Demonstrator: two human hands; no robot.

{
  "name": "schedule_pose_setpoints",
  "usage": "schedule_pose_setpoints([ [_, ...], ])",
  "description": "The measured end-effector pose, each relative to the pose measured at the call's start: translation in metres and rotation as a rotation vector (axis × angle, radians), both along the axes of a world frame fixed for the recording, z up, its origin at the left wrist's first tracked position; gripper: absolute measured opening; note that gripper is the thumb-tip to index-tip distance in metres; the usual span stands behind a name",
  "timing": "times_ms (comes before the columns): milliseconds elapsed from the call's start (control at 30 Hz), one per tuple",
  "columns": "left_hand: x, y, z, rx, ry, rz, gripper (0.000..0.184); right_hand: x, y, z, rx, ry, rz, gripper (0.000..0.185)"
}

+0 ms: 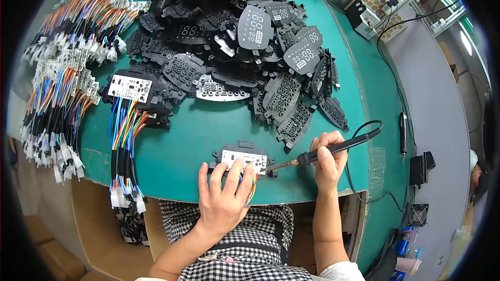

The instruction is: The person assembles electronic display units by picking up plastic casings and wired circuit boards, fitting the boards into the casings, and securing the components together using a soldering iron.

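Observation:
My right hand is closed around the black handle of a soldering iron. The iron's metal tip points left and meets the right end of a white circuit board. That board lies on a black plastic holder near the table's front edge. My left hand rests over the board with its fingers spread, fingertips pressing on the lower part. Coloured wires run down from the board, partly hidden by the left fingers.
A large heap of black plastic display holders covers the back of the green table. Bundles of wired circuit boards lie at left, with a wired stack closer in. At right are a cable, a black pen-like tool and a small fan.

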State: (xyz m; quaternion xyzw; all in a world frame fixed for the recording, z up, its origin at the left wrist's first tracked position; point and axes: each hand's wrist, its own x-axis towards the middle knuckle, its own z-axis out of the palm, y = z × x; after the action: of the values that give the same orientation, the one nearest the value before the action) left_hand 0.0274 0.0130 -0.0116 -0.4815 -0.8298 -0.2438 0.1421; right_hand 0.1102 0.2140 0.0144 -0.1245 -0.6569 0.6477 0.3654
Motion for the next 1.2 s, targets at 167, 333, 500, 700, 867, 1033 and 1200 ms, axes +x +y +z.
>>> schedule_pose_setpoints([
  [167,0.0004,0.0013,-0.0016,0.024,-0.001,0.018,0.051,-0.0007,-0.0011,0.0006,0.016,0.005,0.018,0.014],
  [333,0.0004,0.0004,-0.0004,-0.001,-0.009,0.013,0.047,0.0,-0.0015,0.0,0.038,0.009,0.0,0.015],
  [500,0.001,0.001,0.0004,0.011,-0.017,0.018,0.045,0.001,-0.0013,-0.0005,0.034,-0.001,-0.005,0.015],
  [700,-0.0005,0.0,-0.0027,-0.004,0.026,0.002,0.054,0.0013,-0.0008,-0.001,0.032,-0.002,0.002,0.015],
  [867,-0.0006,0.0008,-0.0028,0.011,0.034,0.004,0.053,0.0014,0.0003,-0.0025,0.046,0.007,0.005,0.015],
  [1033,-0.0007,0.0004,-0.0018,-0.001,0.035,-0.003,0.052,0.0016,-0.0013,-0.0012,0.042,-0.01,0.002,0.015],
  [1200,-0.0006,0.0011,-0.0023,0.008,0.045,0.001,0.051,0.002,-0.001,-0.002,0.039,-0.006,0.005,0.016],
])
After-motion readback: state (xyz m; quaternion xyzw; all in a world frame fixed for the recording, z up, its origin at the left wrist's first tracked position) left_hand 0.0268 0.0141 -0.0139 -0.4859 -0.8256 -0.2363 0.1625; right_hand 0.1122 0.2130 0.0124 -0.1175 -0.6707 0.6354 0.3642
